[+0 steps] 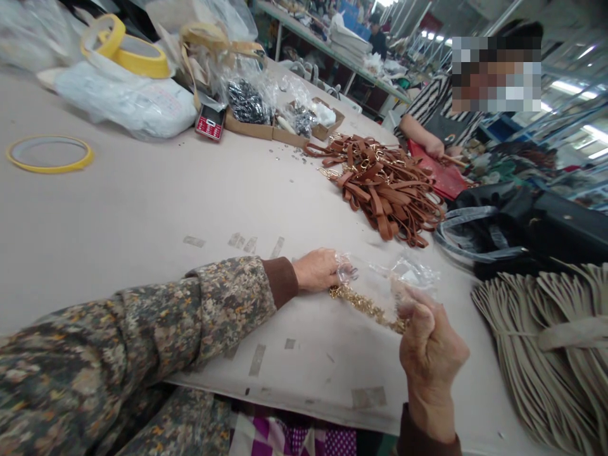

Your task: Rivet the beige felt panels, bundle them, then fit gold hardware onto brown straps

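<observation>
A clear plastic bag [370,275] stretches between my two hands just above the table near its front edge. Small gold-coloured metal pieces [368,306] lie gathered along the bag's lower side. My left hand [319,270] is closed on the bag's left end, its fingertips partly hidden behind the plastic. At the other end, my right hand [433,345] makes a fist around the bag, thumb on top. The exact kind of the gold pieces is too small to make out.
Beyond my hands lies a pile of brown straps [380,183] with gold clasps. Bundled grey-beige strips [532,354] and black bags [536,221] are at right. Yellow tape rolls [142,57], a red calculator [209,123] and plastic-wrapped packs sit at back left. A co-worker [441,107] is across the table.
</observation>
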The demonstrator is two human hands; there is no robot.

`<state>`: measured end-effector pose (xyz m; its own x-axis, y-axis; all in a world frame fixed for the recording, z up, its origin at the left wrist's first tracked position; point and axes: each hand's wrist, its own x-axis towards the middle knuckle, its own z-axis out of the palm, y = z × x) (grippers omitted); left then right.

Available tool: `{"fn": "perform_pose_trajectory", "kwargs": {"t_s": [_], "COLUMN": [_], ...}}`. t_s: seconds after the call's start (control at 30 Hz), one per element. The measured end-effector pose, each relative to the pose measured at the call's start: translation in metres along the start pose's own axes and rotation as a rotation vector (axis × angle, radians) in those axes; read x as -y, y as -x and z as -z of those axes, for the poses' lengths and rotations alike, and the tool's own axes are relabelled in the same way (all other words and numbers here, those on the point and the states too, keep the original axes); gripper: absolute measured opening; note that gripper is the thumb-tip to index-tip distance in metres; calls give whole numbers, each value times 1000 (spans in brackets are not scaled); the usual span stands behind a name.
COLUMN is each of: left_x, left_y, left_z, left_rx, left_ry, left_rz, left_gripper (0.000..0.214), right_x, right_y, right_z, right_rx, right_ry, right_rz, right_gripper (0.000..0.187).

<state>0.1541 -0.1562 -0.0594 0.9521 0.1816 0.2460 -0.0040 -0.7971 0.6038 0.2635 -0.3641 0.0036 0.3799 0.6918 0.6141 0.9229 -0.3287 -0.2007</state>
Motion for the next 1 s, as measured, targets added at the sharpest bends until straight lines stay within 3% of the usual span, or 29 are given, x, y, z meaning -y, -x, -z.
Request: {"fn": "perform_pose_trajectory", "kwargs": {"t_s": [0.63, 0.83, 1.0], "left_x": [-1, 0, 4], "left_y": [1, -1, -3], "left_z": [2, -3, -8], "left_rx": [-27, -42, -51], "left_ry": [-91, -110, -136], "left_rz": [-80, -95, -104], "left_gripper": [22, 29, 31], "right_x": [8, -5, -29], "right_y": [-27, -22, 13], "right_z": [7, 11, 17], "right_rx": [116, 255, 377], "right_ry": [51, -146, -472], "right_rz": [-48, -361, -591], "right_gripper": [53, 58, 73]}}
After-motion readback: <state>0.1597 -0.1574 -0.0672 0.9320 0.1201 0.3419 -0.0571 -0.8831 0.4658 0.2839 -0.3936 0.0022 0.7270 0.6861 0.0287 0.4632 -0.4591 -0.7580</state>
